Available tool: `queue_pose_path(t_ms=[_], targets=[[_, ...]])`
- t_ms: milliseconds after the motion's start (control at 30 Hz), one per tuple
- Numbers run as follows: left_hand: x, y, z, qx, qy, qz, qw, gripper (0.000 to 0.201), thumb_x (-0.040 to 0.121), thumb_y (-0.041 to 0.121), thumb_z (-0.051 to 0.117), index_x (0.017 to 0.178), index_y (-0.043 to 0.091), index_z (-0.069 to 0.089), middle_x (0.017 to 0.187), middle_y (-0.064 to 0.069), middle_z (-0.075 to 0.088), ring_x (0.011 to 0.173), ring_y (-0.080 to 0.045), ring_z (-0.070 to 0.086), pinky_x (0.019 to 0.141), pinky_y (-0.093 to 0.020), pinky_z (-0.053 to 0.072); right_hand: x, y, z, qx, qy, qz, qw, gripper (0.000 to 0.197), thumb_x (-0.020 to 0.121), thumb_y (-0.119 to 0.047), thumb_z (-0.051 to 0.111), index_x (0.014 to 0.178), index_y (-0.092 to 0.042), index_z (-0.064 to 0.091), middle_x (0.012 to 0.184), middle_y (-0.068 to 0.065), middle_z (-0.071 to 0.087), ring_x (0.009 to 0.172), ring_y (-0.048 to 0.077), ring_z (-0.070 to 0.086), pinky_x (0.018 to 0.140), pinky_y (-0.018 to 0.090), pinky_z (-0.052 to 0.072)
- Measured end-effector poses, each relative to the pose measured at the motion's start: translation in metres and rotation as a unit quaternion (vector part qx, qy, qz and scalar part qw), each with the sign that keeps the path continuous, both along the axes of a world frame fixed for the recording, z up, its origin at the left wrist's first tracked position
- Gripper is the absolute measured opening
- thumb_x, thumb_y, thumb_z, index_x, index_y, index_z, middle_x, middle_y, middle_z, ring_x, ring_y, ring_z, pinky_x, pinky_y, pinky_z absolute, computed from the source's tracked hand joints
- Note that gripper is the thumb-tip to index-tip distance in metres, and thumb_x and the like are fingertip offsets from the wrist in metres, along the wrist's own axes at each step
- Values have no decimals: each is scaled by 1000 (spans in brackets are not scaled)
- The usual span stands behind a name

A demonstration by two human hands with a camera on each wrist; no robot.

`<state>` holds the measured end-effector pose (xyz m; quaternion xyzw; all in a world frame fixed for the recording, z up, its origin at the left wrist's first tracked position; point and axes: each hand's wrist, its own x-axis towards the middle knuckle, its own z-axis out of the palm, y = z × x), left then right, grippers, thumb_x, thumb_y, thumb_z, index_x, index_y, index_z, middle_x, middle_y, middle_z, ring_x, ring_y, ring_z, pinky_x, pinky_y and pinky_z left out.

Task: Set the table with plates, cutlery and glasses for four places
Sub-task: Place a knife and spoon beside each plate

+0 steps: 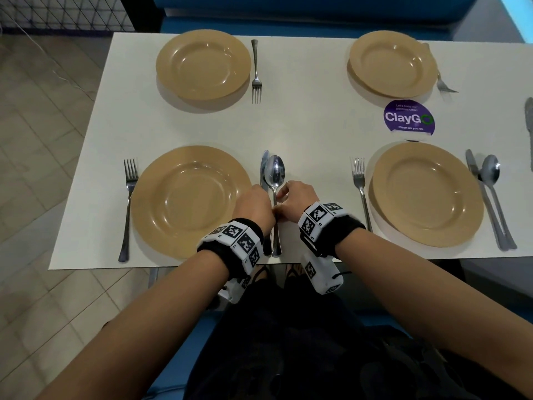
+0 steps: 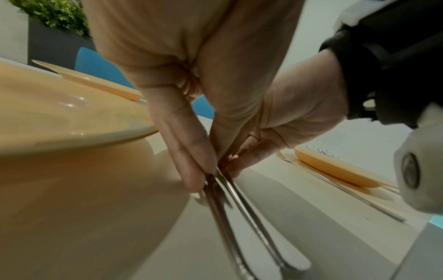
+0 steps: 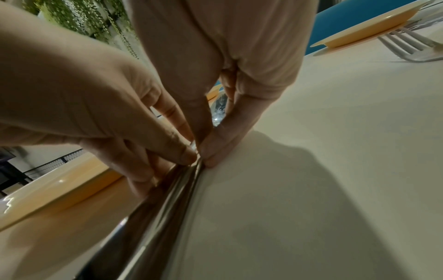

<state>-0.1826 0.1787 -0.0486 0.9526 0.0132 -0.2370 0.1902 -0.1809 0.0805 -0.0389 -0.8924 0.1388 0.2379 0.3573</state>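
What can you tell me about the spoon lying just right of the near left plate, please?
The spoon is shiny metal, with an oval bowl facing up and a slim handle flaring at its end. It lies flat on the white table, bowl away from the person, right of the near left plate and close against the knife. The right hand pinches its handle midway; the left hand pinches the knife's beside it.

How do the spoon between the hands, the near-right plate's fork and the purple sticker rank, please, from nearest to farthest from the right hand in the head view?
1. spoon, touching the right hand.
2. fork, to its right.
3. purple sticker, farther back, right.
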Motion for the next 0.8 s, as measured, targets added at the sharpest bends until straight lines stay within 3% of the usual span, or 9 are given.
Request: queue_pose_path(t_ms=[100, 267, 467, 567, 700, 800], targets=[[-1, 1, -2, -4, 1, 0, 1000, 33, 87, 17, 64, 112, 2, 49, 111, -13, 58, 102, -28, 58, 68, -27, 38, -1, 0, -1, 5, 3, -3, 1000, 11, 73, -2, 68, 81, -7, 63, 97, 18, 70, 89, 32, 68, 82, 43, 56], [0, 1, -3, -2, 4, -1, 1000, 33, 86, 18, 64, 111, 2, 50, 109, -14, 60, 101, -29, 59, 67, -28, 39, 3, 2, -8, 13, 8, -23, 1000, 27, 70, -2, 71, 60, -17, 51, 91, 19, 70, 84, 34, 69, 78, 46, 57], [1, 1, -4, 2, 0, -6, 1000, 31, 86, 17, 63, 111, 2, 50, 108, -13, 60, 101, -28, 58, 67, -27, 39, 3, 1, -8, 9, 9, -26, 1000, 25, 70, -1, 72, 62, -15, 53, 91, 18, 70, 84, 33, 69, 78, 45, 58], [2, 1, -3, 1, -4, -9, 1000, 31, 88, 16, 62, 112, 1, 50, 109, -13, 60, 101, -28, 58, 67, -27, 37, 3, 1, -5, -3, 6, -17, 1000, 15, 72, -3, 71, 76, -12, 59, 94, 17, 70, 86, 31, 69, 80, 42, 57], [1, 1, -2, -6, -2, -6, 1000, 32, 87, 17, 62, 113, 1, 50, 108, -13, 60, 100, -28, 59, 67, -27, 38, 2, -1, -5, -9, 4, -16, 1000, 16, 73, -5, 71, 88, -7, 66, 97, 14, 70, 89, 28, 68, 83, 39, 56], [0, 2, -2, -10, 0, -7, 1000, 34, 85, 17, 65, 112, 2, 50, 107, -13, 60, 99, -28, 59, 67, -27, 38, 3, 0, -5, 0, 8, -22, 1000, 16, 72, -4, 72, 73, -13, 59, 96, 15, 70, 87, 30, 68, 81, 42, 57]])
